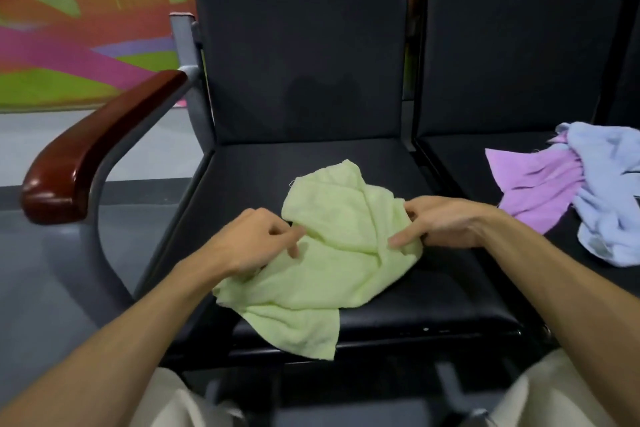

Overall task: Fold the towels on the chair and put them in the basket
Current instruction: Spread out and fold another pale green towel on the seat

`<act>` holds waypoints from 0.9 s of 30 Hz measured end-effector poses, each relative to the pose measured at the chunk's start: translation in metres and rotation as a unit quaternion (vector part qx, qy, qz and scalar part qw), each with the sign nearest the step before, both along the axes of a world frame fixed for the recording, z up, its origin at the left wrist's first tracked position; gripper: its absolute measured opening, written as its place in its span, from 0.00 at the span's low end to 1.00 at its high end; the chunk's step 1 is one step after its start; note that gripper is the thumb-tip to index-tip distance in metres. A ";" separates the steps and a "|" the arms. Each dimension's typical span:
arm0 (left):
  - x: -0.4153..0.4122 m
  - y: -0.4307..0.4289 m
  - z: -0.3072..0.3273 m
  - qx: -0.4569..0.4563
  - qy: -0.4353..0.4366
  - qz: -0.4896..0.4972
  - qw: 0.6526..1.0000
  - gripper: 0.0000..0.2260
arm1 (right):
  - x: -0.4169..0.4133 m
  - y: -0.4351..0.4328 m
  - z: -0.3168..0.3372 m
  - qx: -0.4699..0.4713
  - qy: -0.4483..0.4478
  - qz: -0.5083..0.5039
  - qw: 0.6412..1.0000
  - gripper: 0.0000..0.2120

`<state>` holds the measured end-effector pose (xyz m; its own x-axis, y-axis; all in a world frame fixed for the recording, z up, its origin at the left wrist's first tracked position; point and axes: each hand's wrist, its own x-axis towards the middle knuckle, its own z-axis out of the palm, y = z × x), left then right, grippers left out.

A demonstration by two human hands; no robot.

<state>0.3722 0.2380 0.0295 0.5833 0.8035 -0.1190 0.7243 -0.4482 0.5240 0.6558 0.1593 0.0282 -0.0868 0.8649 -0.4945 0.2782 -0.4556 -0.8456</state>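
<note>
Green towel (332,274): lying crumpled mid-seat on the black chair (242,184), stretching roughly far to near; one corner pointing far, another drooping over the seat's near edge.
Left grip (252,239): pinching the towel's left fold.
Right grip (446,222): pinching its right edge.
Around: purple towel (540,191) and blue towel (609,191) lying heaped together on the right seat, well apart.
Room: bare seat showing far and left; wooden armrest (93,149) bordering the left side.
</note>
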 end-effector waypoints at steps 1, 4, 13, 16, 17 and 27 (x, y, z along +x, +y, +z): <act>0.002 0.004 -0.002 0.031 -0.028 0.038 0.998 0.16 | 0.003 -0.003 0.001 0.002 0.019 0.015 1.000 0.25; 0.009 0.019 -0.012 0.084 -0.061 0.118 0.988 0.07 | 0.010 -0.006 -0.003 0.010 -0.029 0.013 0.999 0.27; 0.050 0.029 -0.031 0.026 0.122 0.044 0.991 0.25 | 0.000 0.003 -0.006 0.104 -0.197 -0.123 0.967 0.08; 0.056 0.027 -0.033 -0.030 0.077 0.045 0.996 0.14 | -0.011 0.010 0.001 0.230 -0.041 -0.290 0.928 0.10; 0.056 0.026 -0.033 -0.038 0.052 0.047 0.997 0.12 | -0.013 0.012 0.005 0.249 0.020 -0.340 0.906 0.10; 0.018 0.021 0.002 -0.275 -0.515 0.262 0.769 0.08 | -0.016 -0.001 0.011 0.256 0.167 -0.335 0.891 0.13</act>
<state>0.3898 0.2591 0.0317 0.2091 0.9534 -0.2174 -0.1952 0.2586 0.9461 0.6402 0.1582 0.0395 0.4645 0.8833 -0.0634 -0.2179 0.0447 -0.9749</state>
